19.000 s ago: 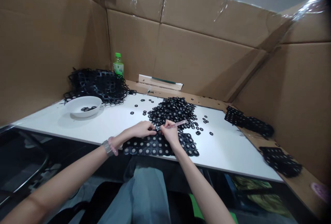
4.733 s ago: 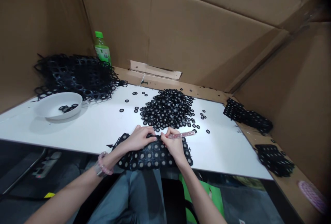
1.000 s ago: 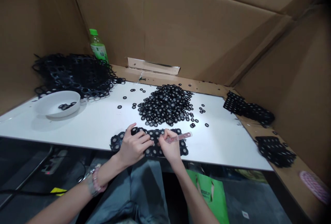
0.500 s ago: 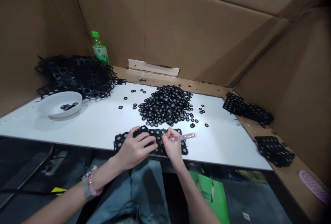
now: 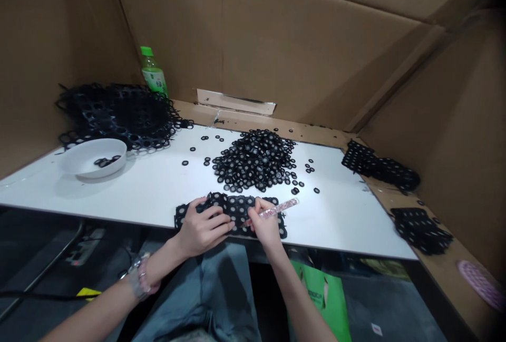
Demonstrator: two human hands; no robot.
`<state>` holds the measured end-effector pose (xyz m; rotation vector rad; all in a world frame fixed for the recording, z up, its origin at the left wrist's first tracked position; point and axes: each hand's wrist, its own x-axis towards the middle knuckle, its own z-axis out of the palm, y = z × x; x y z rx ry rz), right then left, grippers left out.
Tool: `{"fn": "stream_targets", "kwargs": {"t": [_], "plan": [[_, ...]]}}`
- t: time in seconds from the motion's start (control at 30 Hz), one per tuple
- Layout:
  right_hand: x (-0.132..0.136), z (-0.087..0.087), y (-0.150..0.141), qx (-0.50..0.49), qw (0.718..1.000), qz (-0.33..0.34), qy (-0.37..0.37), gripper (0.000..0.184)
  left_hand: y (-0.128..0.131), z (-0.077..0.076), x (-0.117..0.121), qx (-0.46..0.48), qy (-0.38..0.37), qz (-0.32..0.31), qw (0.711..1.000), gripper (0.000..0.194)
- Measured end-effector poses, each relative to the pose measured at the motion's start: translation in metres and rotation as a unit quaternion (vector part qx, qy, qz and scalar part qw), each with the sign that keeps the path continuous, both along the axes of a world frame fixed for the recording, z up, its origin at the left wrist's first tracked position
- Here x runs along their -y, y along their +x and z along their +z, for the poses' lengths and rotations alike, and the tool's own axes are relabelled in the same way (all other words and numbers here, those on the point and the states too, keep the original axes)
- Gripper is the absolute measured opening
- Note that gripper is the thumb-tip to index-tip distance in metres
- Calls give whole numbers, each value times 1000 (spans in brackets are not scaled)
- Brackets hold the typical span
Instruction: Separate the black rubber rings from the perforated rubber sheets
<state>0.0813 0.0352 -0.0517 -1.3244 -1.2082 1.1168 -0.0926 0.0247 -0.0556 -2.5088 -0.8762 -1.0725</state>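
Observation:
A black rubbery sheet point(image 5: 242, 210) with rows of pale round spots lies along the front edge of the white table. My left hand point(image 5: 202, 230) is closed over its left part, fingers curled, and a strip of the sheet bunches up above the fingers. My right hand point(image 5: 265, 227) pinches a slim pen-like stick point(image 5: 283, 206) with a clear, pink-patterned shaft. Its lower tip points left and down onto the sheet near the left fingertips; whether it touches cannot be made out. Just behind the sheet is a heap of small black rings point(image 5: 256, 160) with pale centres.
A white bowl point(image 5: 73, 158) holding a few rings stands at the left. Behind it lies a tangle of punched black webbing point(image 5: 118, 113) beside a green bottle point(image 5: 154, 76). More spotted black sheets point(image 5: 421, 231) lie at the right edge. Cardboard walls point(image 5: 300, 47) enclose the table.
My left hand has shifted slightly left, and the bunched strip shows more openly. The stick has tilted steeper, its lower tip now visible beyond my right fingers.

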Motion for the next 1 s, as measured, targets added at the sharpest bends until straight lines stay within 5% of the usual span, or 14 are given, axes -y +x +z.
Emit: {"fn": "stream_targets", "kwargs": {"t": [0.7,0.87,1.0], "plan": [[5,2,-10,88,993,53,59,26,5,-4,3,34,-9,34,999,7],[-2,7,7,36,998,49,26,28,-2,29,2,-75,-176,-49,980,7],[-24,16,23,-10,998,-42,47,32,0,62,-14,-104,-280,-82,951,33]]}}
